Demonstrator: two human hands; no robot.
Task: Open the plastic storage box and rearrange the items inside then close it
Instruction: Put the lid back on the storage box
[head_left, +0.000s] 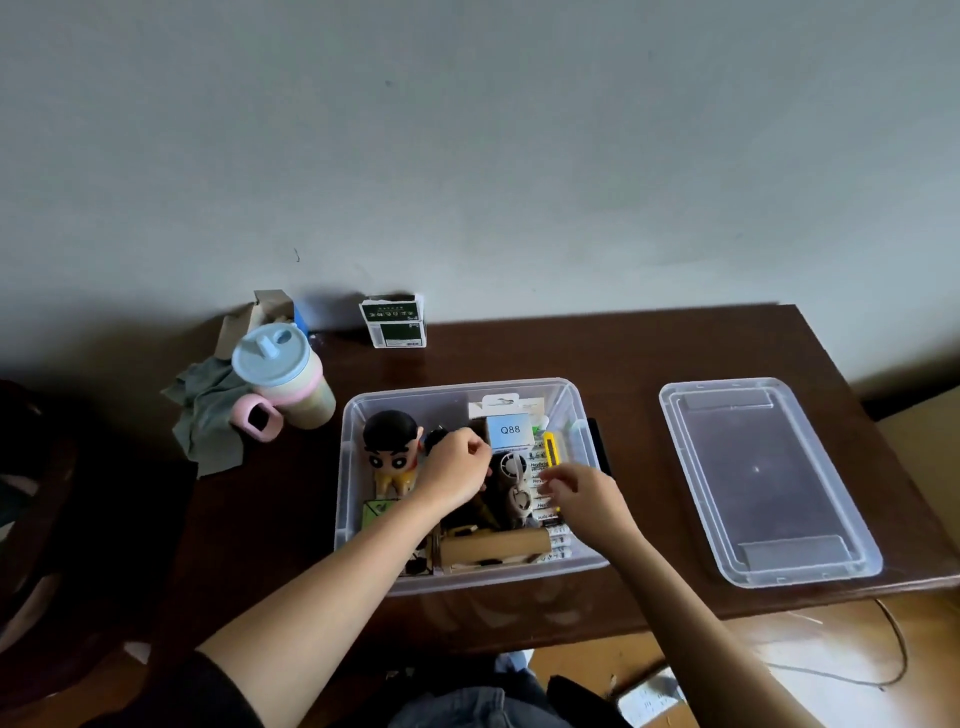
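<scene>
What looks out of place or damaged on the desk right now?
Little stands out. The lid lies flat to the right of the open storage box, as expected. A crumpled cloth sits bunched beside the cup. No spills or visible damage.

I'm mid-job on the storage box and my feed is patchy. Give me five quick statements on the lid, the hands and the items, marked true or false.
1. The lid lies flat on the table, to the right of the storage box. True.
2. Both hands are outside the box. False: the left hand and the right hand both reach into it.
3. A cartoon figurine stands in the box's left part. True.
4. The yellow utility knife lies on the table beside the lid. False: it is inside the box, near its right wall.
5. The blue-lidded cup sits inside the box. False: it stands on the table, left of the box.
</scene>
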